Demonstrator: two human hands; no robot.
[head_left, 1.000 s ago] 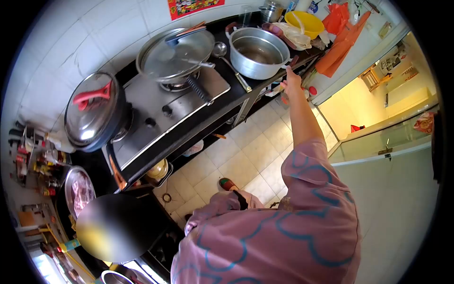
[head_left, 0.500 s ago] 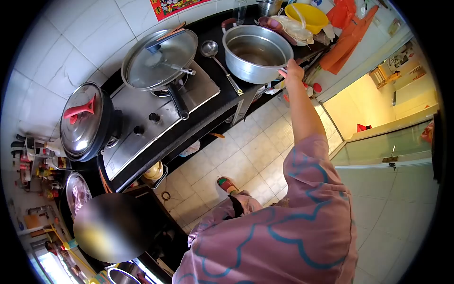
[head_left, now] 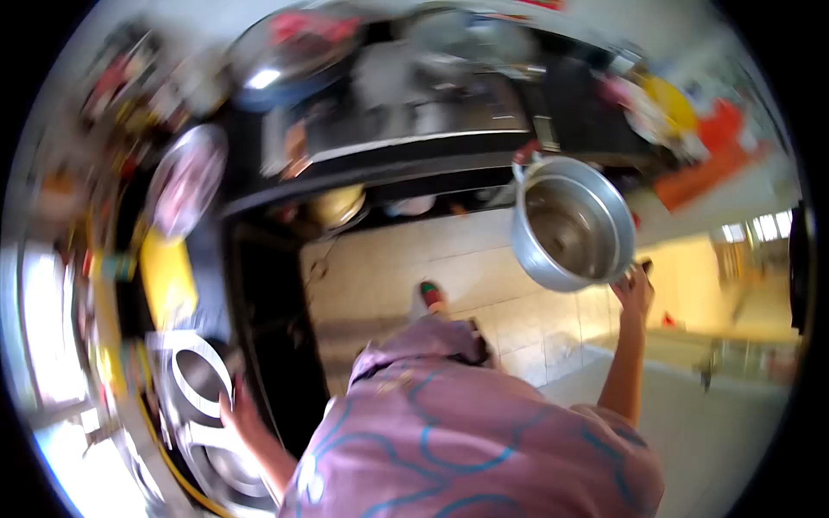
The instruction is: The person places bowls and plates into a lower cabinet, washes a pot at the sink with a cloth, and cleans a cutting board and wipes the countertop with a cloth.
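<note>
Past the front edge of the counter [head_left: 583, 108], near its right end, you have the silver pot [head_left: 573, 226] hanging above the tiled floor [head_left: 389, 268]. Your right hand [head_left: 635, 290] is closed around 1 of its 2 side handles, and the other handle points toward the counter's front edge. The pot's mouth tips toward you, and its bottom shows brownish.

At the left arm of the counter, your left hand [head_left: 243, 409] reaches the inner edge, its fingers at the rim of a metal bowl [head_left: 204, 373] beside the sink [head_left: 231, 470]. Blur hides whether those fingers grip the rim or only touch it; you cannot tell here.

Farther up that arm lie a yellow item [head_left: 168, 278] and, near the corner, an oval tray [head_left: 207, 142] with pinkish contents. Along the back edge, 2 lidded pans sit on the stove [head_left: 406, 121]; the left lid [head_left: 298, 56] has a red handle. A yellow basin [head_left: 671, 105] stands near the right end.
</note>
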